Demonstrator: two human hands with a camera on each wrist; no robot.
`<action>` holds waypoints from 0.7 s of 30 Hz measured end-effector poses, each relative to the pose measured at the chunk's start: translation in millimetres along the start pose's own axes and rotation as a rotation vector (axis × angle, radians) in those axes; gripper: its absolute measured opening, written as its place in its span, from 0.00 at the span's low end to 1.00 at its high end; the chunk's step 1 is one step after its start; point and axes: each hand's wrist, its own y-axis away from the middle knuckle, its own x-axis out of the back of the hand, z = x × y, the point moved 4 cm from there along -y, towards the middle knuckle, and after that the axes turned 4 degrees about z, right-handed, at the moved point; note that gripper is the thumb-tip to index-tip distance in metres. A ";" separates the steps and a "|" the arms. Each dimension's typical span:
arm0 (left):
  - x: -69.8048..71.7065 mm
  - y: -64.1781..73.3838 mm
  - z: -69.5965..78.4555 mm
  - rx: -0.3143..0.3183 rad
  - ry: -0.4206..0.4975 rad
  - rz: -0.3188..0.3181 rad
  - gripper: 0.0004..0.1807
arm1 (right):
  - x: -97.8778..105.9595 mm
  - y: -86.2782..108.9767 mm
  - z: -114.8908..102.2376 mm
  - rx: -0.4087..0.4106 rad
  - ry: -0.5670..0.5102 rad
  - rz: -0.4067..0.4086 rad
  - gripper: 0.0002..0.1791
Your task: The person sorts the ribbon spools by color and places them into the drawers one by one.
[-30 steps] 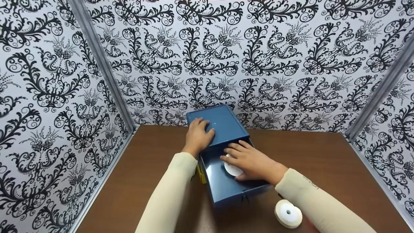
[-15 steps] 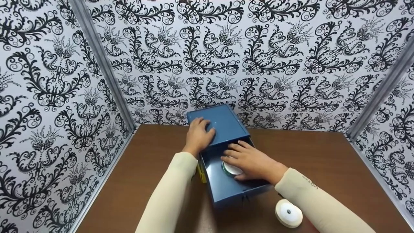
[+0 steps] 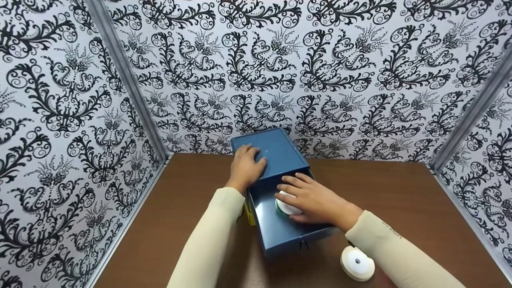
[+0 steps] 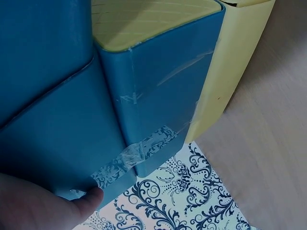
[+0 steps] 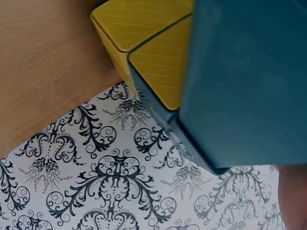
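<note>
A blue drawer box [image 3: 282, 154] stands on the table, its drawer [image 3: 270, 234] pulled out toward me. My left hand [image 3: 246, 168] rests on the box's top, fingers spread; in the left wrist view part of that hand [image 4: 53, 203] shows against the blue side. Inside the drawer, my right hand [image 3: 316, 200] holds a round white spool with a green edge [image 3: 287, 208], fingers over its top and thumb at the near side. The hand hides much of it. Only a sliver of the right hand [image 5: 292, 196] enters the right wrist view.
Another white spool [image 3: 357, 262], cream-edged with a centre hole, lies on the brown table [image 3: 192, 200] by my right sleeve. Something red shows below that sleeve. Yellow parts [image 3: 250, 214] adjoin the blue box's left side. Patterned walls [image 3: 260, 80] enclose the table.
The spool in the drawer has tilted slightly, so its green edge now shows. My right hand has shifted very slightly to the right; the left hand stays on the box.
</note>
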 end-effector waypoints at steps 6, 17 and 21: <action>-0.4 0.1 0.3 0.007 0.002 -0.001 0.23 | 19.6 4.5 -2.9 -0.016 -0.003 0.078 0.33; 0.4 -0.8 3.6 -0.005 0.007 -0.017 0.24 | 53.5 30.4 -23.6 -0.188 -0.070 0.350 0.29; 0.1 -0.2 2.4 -0.008 -0.009 -0.030 0.24 | 50.7 39.2 -36.1 -0.241 -0.079 0.414 0.27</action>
